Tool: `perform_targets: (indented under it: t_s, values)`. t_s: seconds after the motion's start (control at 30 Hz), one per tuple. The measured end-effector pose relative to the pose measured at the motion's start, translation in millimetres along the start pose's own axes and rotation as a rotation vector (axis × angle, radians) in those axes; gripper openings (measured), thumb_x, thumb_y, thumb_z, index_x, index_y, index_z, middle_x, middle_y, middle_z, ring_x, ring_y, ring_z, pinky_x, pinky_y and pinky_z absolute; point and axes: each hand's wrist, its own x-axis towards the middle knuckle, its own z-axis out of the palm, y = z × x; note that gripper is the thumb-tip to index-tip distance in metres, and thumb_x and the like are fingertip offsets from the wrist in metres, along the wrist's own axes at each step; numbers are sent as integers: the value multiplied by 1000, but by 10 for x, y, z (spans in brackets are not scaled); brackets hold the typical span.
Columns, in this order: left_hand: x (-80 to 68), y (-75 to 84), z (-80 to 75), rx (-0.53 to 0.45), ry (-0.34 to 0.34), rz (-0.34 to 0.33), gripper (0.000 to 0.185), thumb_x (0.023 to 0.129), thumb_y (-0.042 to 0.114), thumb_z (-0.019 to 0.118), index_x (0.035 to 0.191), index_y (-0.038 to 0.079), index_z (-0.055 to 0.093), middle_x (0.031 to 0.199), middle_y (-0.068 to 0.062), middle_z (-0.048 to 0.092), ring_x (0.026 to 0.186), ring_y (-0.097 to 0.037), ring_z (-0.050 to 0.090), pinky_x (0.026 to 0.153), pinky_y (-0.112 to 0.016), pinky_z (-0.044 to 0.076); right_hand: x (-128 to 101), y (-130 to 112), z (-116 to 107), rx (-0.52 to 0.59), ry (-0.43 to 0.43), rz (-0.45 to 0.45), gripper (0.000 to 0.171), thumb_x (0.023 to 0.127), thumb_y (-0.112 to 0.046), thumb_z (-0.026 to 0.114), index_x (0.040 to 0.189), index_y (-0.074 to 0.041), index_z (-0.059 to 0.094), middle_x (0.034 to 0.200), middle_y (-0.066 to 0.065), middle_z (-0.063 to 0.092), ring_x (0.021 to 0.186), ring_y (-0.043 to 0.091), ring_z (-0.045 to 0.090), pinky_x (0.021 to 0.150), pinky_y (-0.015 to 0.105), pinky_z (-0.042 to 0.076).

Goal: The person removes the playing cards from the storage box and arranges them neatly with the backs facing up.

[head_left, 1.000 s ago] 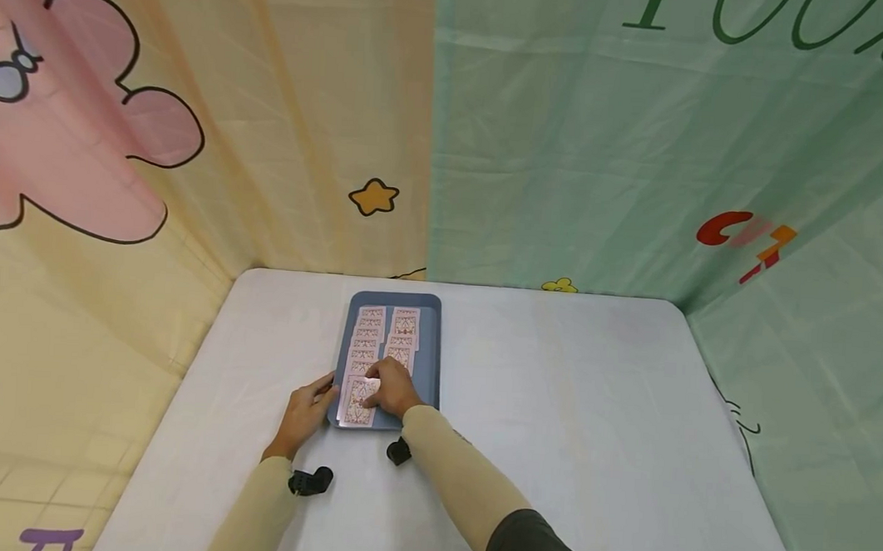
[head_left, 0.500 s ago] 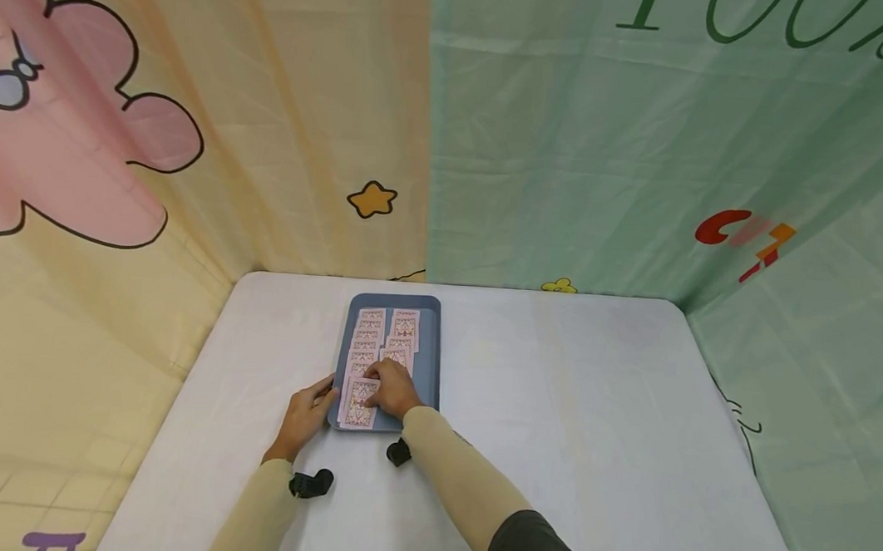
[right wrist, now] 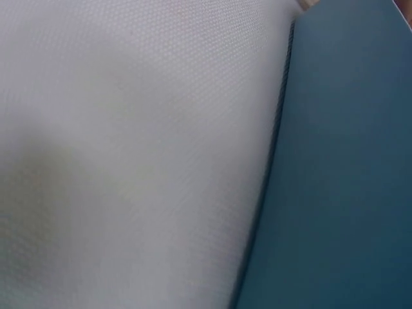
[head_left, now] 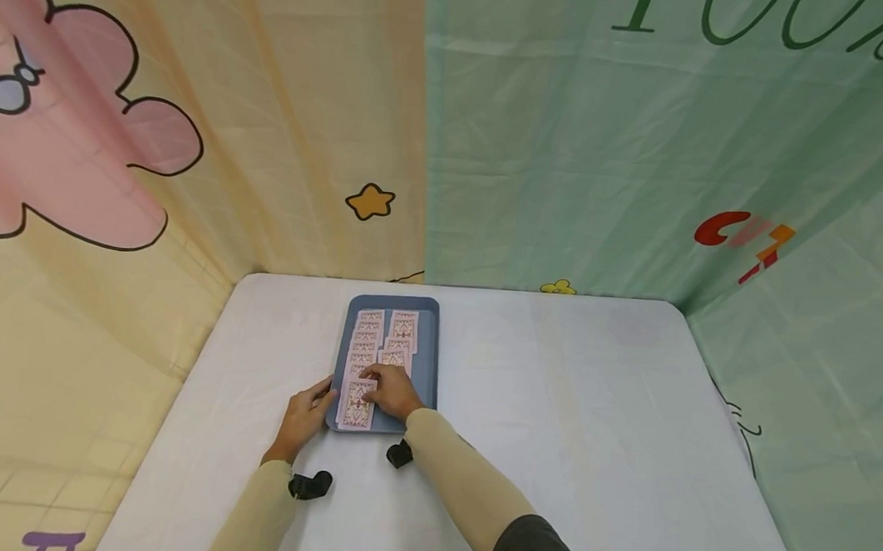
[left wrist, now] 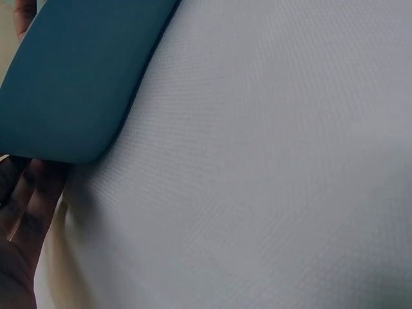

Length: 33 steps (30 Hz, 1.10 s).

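Several playing cards lie face down in two overlapping columns on a blue-grey tray (head_left: 425,374), left of the table's middle. My right hand (head_left: 394,391) reaches over the tray. Its thumb and index finger pinch the edge of the lowest playing card (head_left: 358,408) in the left column. The palm hides the lower part of the right card column (head_left: 403,328). At the tray's left edge, my left hand (head_left: 301,418) grips the rim; its fingers (left wrist: 42,206) meet the underside near a corner in the left wrist view. The right wrist view shows the tray's outer side (right wrist: 341,161).
A white cloth covers the table (head_left: 569,415), with bare cloth to the right of the tray. Printed curtains (head_left: 568,149) stand behind and along both sides. A black wrist camera (head_left: 311,485) sits on the left wrist, another camera (head_left: 400,454) under the right.
My right fingertips have shifted slightly left. In the right column, the lowest visible card has slid a little left. My left hand stays at the tray's edge.
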Motion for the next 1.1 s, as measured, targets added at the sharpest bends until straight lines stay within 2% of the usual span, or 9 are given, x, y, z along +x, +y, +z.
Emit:
perform_targets:
  t_s: [0.33,0.53,0.7,0.9,1.1]
  values:
    - [-17,-35,-38,7,-10,-20,45,100,17,53,139,-5,47,134,-27,52,128,-41,46,105,-52,39,-25,-29,13,115,23,-25,27,81,1,74,107,-6,73,92,3,70,67,2,53,64,17,48]
    - [-34,-29,-50,4,4,-14,45,100,17,53,139,-6,46,135,-27,51,128,-43,45,104,-54,38,-21,-73,19,163,57,5,23,81,0,74,103,-5,73,82,0,66,65,2,52,60,17,47]
    - [1,-17,-31,-17,-12,-30,46,100,17,54,140,-4,46,135,-27,52,129,-41,45,106,-52,38,-39,-78,-73,218,70,22,21,81,1,74,102,-2,73,76,1,63,62,3,54,55,17,47]
    - [15,-23,-15,1,-21,-33,46,100,18,54,139,-5,46,135,-26,51,131,-41,42,108,-52,34,-13,-23,-206,263,100,20,21,84,0,72,104,-2,74,81,2,62,63,3,58,56,18,50]
    - [12,-30,-14,14,-21,-40,46,100,19,54,138,-5,48,135,-26,51,132,-40,41,110,-51,32,18,24,-322,358,100,43,23,86,0,70,108,-2,72,89,6,61,62,11,63,55,28,57]
